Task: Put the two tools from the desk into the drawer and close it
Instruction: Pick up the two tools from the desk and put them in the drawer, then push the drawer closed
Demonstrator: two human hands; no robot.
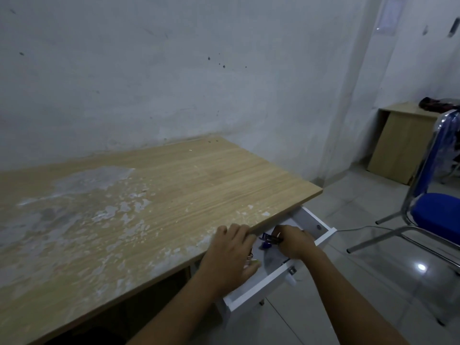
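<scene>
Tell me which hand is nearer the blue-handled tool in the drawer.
Right. The right hand is closed on the blue-handled tool inside the open drawer; the left hand sits just left of it at the desk edge.

Open drawer (278, 277) under desk (149, 195), chair (435, 215) right.

White drawer (271, 282), wood-grain desk (174, 185), blue chair (438, 215).

Surface (199, 175): pale wood-grain laminate, matt — worn to grey-white patches
Drawer (268, 282): smooth white panels
Chair (433, 212): shiny metal tubing — blue cloth seat
Floor (373, 282): glossy tiles
</scene>
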